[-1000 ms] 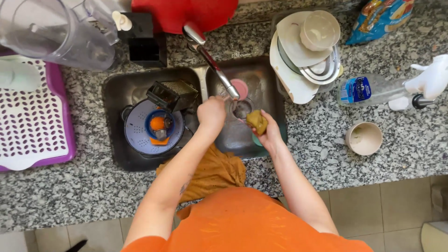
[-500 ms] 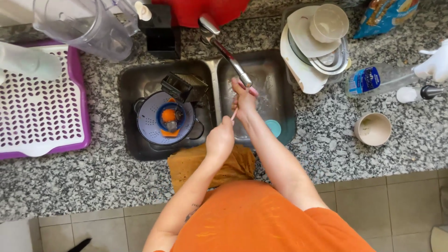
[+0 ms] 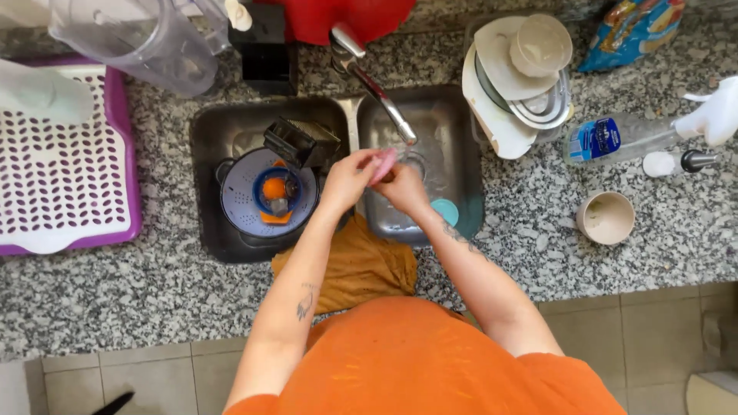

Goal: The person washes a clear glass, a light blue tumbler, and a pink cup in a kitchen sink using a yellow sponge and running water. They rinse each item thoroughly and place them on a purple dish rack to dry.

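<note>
My left hand (image 3: 344,181) and my right hand (image 3: 405,192) meet over the right basin of a steel double sink (image 3: 461,146), just below the tip of the chrome faucet (image 3: 377,84). A small pink flat piece (image 3: 383,164) sits between them. The left hand's fingers grip it from the left. The right hand's fingers close on its lower edge from the right. What the right palm may hide cannot be seen. A small teal round thing (image 3: 444,211) lies in the basin beside my right wrist.
The left basin holds a round grey-blue part with an orange centre (image 3: 269,194) and a black boxy piece (image 3: 296,142). An orange cloth (image 3: 350,265) hangs over the counter edge. A purple rack (image 3: 65,173), clear jug (image 3: 142,42), stacked dishes (image 3: 523,73), bottle (image 3: 615,138) and beige cup (image 3: 606,217) stand around.
A second ago my right hand held a brownish sponge in the right basin, then reached up to the faucet. Now both hands have come together on the pink piece below the spout.
</note>
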